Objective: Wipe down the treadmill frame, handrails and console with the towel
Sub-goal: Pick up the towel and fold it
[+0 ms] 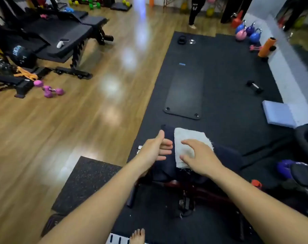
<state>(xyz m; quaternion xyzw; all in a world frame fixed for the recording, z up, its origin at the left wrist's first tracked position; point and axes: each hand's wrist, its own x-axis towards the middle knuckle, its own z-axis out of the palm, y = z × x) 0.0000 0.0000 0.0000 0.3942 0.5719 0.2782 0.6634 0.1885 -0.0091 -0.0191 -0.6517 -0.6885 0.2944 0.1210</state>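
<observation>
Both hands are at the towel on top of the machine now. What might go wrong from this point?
1. The towel lies loose on the dark top. The right hand is spread over it without a firm grip, so it may slide off once wiping starts.
2. The frayed threads at its near edge could snag on the metal parts below.
3. A bare foot is close to the machine's base and might get bumped.

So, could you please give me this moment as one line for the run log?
towel: lying on dark pad | right hand: over towel, fingers spread | left hand: beside towel, holding nothing
</observation>
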